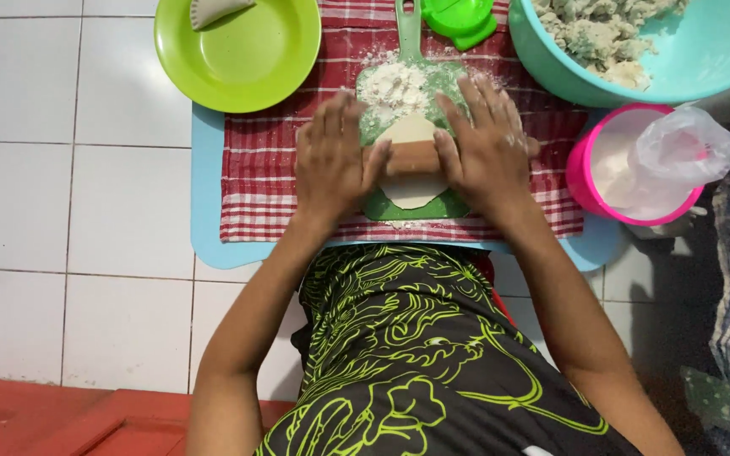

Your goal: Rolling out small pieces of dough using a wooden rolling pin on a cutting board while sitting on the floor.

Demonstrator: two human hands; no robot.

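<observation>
Both palms press flat on one wooden roller (413,157): your left hand (329,160) at its 9 o'clock end, your right hand (487,148) at 3 o'clock, fingers spread and laid open rather than curled round it. Under the roller lies one dough disc (411,190), showing at 12 and 6 o'clock, on one floured green board (416,84) over a checked cloth (264,169). It looks partly flattened, not yet filled. One shaped dumpling (217,10) sits done on the single green plate (238,63) at 10 o'clock. One teal bowl (551,67) at 2 o'clock holds plenty of filling. One green press (460,19) waits at 12, one pink tub (589,181) at 3.
</observation>
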